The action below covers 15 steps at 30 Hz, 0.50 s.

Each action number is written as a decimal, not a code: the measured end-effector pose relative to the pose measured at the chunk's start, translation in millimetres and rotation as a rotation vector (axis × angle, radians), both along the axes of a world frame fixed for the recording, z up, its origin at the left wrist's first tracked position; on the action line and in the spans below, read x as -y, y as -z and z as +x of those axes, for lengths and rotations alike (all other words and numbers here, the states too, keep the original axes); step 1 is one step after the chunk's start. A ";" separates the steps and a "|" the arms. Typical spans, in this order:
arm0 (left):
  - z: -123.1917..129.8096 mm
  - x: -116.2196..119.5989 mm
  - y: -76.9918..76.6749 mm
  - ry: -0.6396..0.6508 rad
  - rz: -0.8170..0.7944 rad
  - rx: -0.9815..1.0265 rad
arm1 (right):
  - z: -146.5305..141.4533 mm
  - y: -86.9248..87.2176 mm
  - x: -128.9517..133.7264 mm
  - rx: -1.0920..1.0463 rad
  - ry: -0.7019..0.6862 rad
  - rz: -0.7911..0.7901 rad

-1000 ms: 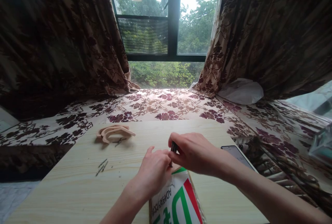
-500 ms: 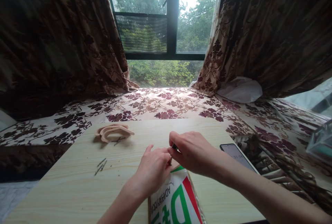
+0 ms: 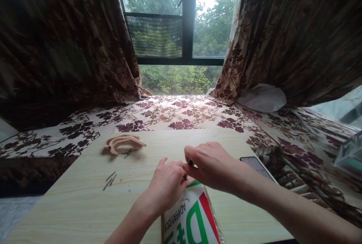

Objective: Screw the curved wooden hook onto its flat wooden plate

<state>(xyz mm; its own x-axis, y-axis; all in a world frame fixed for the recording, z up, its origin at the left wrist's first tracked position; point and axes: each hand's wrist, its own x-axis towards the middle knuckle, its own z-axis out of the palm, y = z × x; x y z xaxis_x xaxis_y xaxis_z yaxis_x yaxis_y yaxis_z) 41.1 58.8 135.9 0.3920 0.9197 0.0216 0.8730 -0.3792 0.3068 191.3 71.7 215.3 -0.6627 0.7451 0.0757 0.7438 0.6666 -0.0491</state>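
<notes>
My right hand is closed around a short dark tool, which looks like a handle end; most of it is hidden by the fingers. Against it, fingertips almost touching, my left hand pinches something small and low that I cannot make out. A bit of tan material shows beneath the fingers. It rests at the far end of a piece of printed cardboard with green and red lettering on white.
Curved tan strips lie at the table's back left, small metal pieces beside them. Several thin metal pieces are nearer me. A phone lies on the right. A plastic bag rests on the flowered cloth.
My right hand has turned slightly around the dark tool, and the right forearm has shifted a little. The left hand stays almost in place.
</notes>
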 end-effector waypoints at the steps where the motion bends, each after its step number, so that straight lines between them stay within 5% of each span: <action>1: 0.0 -0.1 -0.2 0.000 0.001 0.002 | 0.1 -0.8 -0.2 -0.010 -0.008 -0.020; 7: -0.9 0.5 -0.8 0.021 0.002 0.019 | 4.1 -9.8 0.7 -0.034 -0.141 -0.134; 15: -2.4 -1.8 5.4 0.000 0.033 0.010 | 3.6 0.7 -4.0 -0.060 -0.125 -0.124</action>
